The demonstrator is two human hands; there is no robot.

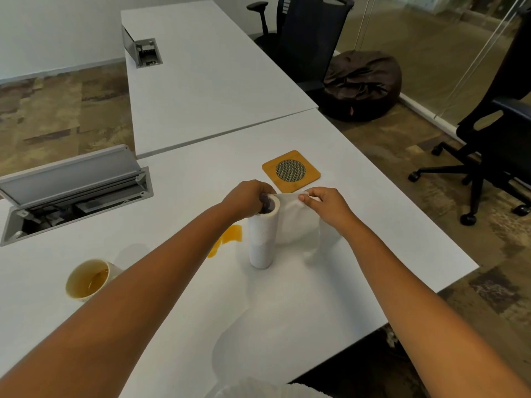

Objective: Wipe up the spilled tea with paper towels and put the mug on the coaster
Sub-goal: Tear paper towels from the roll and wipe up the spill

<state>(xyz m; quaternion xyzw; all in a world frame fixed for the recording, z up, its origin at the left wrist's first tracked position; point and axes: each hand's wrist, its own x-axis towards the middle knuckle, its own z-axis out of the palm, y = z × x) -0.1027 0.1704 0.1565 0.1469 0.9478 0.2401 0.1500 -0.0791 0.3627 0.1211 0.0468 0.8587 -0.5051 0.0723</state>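
Observation:
A white paper towel roll [263, 239] stands upright in the middle of the white table [359, 254]. My left hand [247, 196] grips its top end. My right hand [324, 203] pinches the loose sheet [298, 222] pulled out to the right of the roll. An amber tea spill [227, 239] lies just left of the roll, partly hidden by my left forearm. A cream mug [87, 278] with some tea in it lies tipped on its side at the near left. A square wooden coaster [290, 170] with a dark round centre sits beyond my hands.
An open cable hatch [71, 191] with a raised grey lid is set into the table at the left. A second white table [207, 79] adjoins at the back. Black office chairs [494, 133] and a brown beanbag [365, 84] stand to the right of the table edge.

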